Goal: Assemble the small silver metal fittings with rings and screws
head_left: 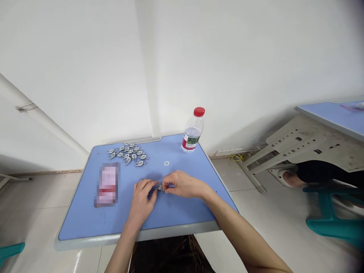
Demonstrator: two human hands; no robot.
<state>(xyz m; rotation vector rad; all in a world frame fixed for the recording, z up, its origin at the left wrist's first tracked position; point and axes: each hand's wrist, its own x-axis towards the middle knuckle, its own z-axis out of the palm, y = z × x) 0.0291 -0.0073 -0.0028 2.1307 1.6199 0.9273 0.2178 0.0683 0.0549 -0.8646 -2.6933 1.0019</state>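
A small silvery metal part [160, 188] is between my two hands, low over the blue desk [182, 210]. My left hand [143, 197] has its thumb and fingers curled at the left end of the part. From the other side, my right hand [182, 184] pinches it with thumb and forefinger; the fingertips hide some of its shape. A flat pale plate with a hole in it [166, 163] lies just beyond my right hand. Farther back on the left is a loose pile of similar small metal parts [129, 154].
A clear plastic bottle with a red cap [193, 132] stands at the desk's back right corner. On the left lies a blurred-out pink and red item [107, 184]. A white wall [170, 68] rises behind. Off right are another desk [335, 117], a green stool [332, 223] and a person's foot.
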